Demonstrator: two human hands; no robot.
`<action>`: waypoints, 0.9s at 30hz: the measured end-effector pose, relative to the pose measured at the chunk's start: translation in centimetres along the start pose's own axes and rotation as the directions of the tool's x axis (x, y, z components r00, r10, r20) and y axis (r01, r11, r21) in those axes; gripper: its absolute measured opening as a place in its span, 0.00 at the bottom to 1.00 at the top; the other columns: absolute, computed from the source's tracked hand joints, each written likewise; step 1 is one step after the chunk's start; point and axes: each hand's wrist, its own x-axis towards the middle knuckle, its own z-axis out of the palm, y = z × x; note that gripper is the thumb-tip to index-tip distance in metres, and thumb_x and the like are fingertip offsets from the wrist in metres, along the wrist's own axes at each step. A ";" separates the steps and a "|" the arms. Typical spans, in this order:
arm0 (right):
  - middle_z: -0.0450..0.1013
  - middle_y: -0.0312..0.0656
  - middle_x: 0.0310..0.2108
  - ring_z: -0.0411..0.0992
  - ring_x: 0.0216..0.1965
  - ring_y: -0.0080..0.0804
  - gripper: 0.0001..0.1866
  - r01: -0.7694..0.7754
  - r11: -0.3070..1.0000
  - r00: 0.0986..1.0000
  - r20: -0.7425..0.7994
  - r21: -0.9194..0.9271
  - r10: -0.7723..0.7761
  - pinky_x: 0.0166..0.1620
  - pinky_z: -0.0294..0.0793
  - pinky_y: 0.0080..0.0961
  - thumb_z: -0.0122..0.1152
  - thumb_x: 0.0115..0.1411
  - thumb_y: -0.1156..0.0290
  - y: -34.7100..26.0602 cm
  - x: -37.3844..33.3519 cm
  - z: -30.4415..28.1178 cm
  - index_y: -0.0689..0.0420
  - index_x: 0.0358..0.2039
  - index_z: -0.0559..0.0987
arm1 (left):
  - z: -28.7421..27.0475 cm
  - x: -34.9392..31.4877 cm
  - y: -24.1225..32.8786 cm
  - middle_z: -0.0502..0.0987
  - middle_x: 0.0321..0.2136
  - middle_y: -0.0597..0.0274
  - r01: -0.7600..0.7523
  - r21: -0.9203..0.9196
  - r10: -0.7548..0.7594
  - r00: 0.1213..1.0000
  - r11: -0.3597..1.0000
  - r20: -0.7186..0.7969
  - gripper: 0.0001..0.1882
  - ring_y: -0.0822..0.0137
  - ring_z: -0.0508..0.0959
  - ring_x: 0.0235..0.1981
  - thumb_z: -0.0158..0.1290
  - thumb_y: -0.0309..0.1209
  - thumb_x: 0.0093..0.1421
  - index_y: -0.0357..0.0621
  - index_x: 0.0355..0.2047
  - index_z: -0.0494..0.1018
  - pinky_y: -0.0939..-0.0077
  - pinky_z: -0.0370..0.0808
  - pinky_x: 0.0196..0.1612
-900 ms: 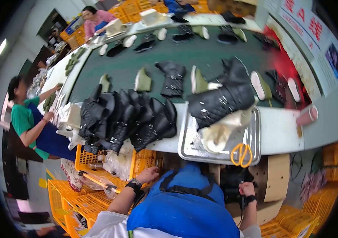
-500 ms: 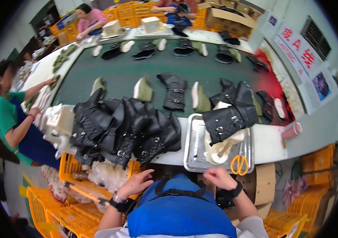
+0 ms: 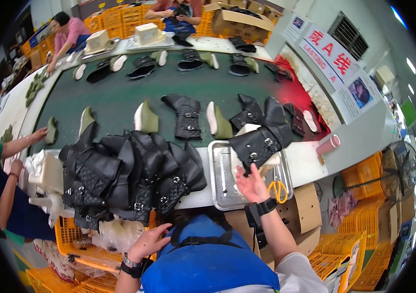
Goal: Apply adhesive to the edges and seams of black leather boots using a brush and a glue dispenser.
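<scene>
A black buckled boot upper (image 3: pixel 262 146) lies over a cream block on the metal tray (image 3: pixel 220 201). My right hand (image 3: pixel 252 184) is open with fingers apart over the tray, at the boot upper's lower edge; whether it touches is hard to tell. Beside that hand are scissors with yellow handles (image 3: pixel 278 189). By my blue apron, my left hand (image 3: pixel 148 241) hangs open and holds nothing. Ahead of it, several black quilted boot uppers (image 3: pixel 134 171) with buckles are heaped on the table edge.
Green wedge shoes (image 3: pixel 148 118) and boot uppers (image 3: pixel 184 116) line the green belt (image 3: pixel 115 93). A pink cup (image 3: pixel 328 145) stands at right. Yellow crates (image 3: pixel 64 244) and an open cardboard box (image 3: pixel 298 215) sit below the table. A person's arm (image 3: pixel 20 146) reaches in at left.
My right hand has moved forward from the apron to the boot upper on the tray and opened. My left hand has dropped slightly. The view has turned to the right.
</scene>
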 end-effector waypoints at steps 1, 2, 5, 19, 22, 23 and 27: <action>0.71 0.40 0.40 0.70 0.36 0.30 0.21 0.160 0.985 0.985 -0.052 -0.066 -0.163 0.38 0.72 0.22 0.52 0.59 0.55 0.0 0.4 0.5 0.59 0.43 0.70 | -0.2 0.3 -0.4 0.75 0.36 0.51 -0.016 0.009 0.016 1.000 1.000 0.000 0.25 0.54 0.76 0.37 0.53 0.34 0.52 0.44 0.51 0.64 0.69 0.72 0.40; 0.72 0.41 0.38 0.70 0.33 0.29 0.19 0.255 0.964 0.961 -0.086 -0.078 -0.261 0.35 0.72 0.21 0.54 0.58 0.57 -0.1 0.9 0.1 0.59 0.43 0.70 | -0.1 0.4 -0.7 0.75 0.36 0.51 -0.006 -0.001 0.006 1.000 1.000 -0.018 0.25 0.54 0.76 0.37 0.53 0.34 0.52 0.44 0.51 0.64 0.69 0.72 0.40; 0.73 0.41 0.34 0.70 0.28 0.26 0.13 0.387 0.913 0.895 -0.187 -0.127 -0.405 0.31 0.72 0.19 0.55 0.59 0.62 0.3 1.4 0.3 0.57 0.40 0.71 | -0.5 0.3 -2.5 0.76 0.35 0.53 0.015 -0.036 -0.014 0.999 0.999 0.034 0.24 0.60 0.76 0.37 0.53 0.34 0.54 0.43 0.51 0.64 0.72 0.72 0.40; 0.72 0.33 0.27 0.65 0.19 0.17 0.07 0.413 0.780 0.905 0.118 -0.470 -0.408 0.21 0.65 0.12 0.53 0.59 0.64 -2.0 3.3 13.6 0.51 0.34 0.70 | 5.9 -6.5 -23.4 0.77 0.33 0.55 0.418 -0.410 -0.555 0.773 0.811 -0.308 0.24 0.68 0.76 0.35 0.51 0.38 0.55 0.38 0.50 0.66 0.77 0.71 0.41; 0.72 0.36 0.25 0.65 0.19 0.19 0.05 0.298 0.808 0.953 0.205 -0.507 -0.223 0.22 0.64 0.14 0.53 0.59 0.67 -0.7 7.7 17.7 0.51 0.33 0.70 | 5.9 -7.8 -22.9 0.77 0.35 0.49 0.464 -0.426 -0.612 0.718 0.776 -0.332 0.26 0.58 0.77 0.37 0.52 0.43 0.52 0.41 0.48 0.68 0.72 0.71 0.43; 0.72 0.37 0.25 0.65 0.19 0.19 0.05 0.246 0.811 0.965 0.212 -0.530 -0.154 0.22 0.64 0.14 0.53 0.59 0.67 -0.2 9.7 18.8 0.53 0.33 0.70 | 5.9 -8.3 -22.3 0.77 0.36 0.49 0.530 -0.384 -0.649 0.682 0.756 -0.337 0.26 0.57 0.77 0.38 0.51 0.44 0.53 0.42 0.48 0.68 0.71 0.71 0.43; 0.74 0.39 0.28 0.67 0.21 0.21 0.06 0.116 0.807 0.937 0.334 -0.580 0.105 0.25 0.67 0.17 0.54 0.58 0.68 3.5 18.5 24.7 0.54 0.34 0.70 | 8.5 -11.1 -21.5 0.77 0.33 0.52 0.628 -0.343 -0.716 0.619 0.699 -0.324 0.26 0.57 0.77 0.37 0.51 0.46 0.52 0.44 0.48 0.68 0.69 0.72 0.42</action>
